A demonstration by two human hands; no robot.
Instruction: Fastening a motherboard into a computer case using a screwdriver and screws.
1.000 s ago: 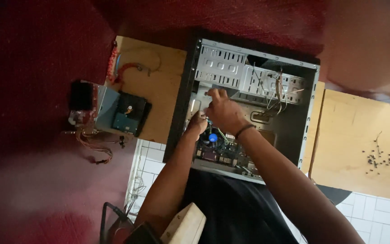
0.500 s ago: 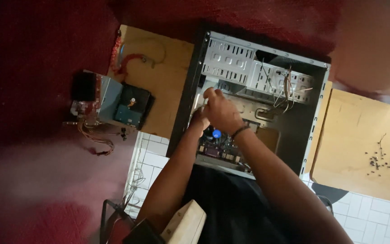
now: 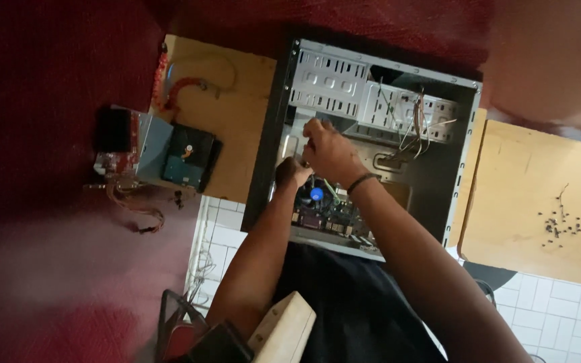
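The case (image 3: 371,141) lies open on its side on a wooden board (image 3: 237,128), its side panel off. A drive (image 3: 189,158) and a second unit with red cables (image 3: 126,144) already lie out to the left of it, and loose screws (image 3: 559,222) sit on another board (image 3: 539,195) to the right. That suggests the stripping is well along. The mainboard (image 3: 324,205) with its blue-centred fan is still seated near the case's near edge, and loose wires (image 3: 411,128) hang inside.

Both hands work inside the case. The left hand (image 3: 292,173) is curled, fingers together, just beside the fan; what it grips cannot be told. The right hand (image 3: 331,151) has fingers bunched as if pinching something small, hidden from view.

The boards rest over white tile (image 3: 559,309), with dark red fabric (image 3: 48,81) around.
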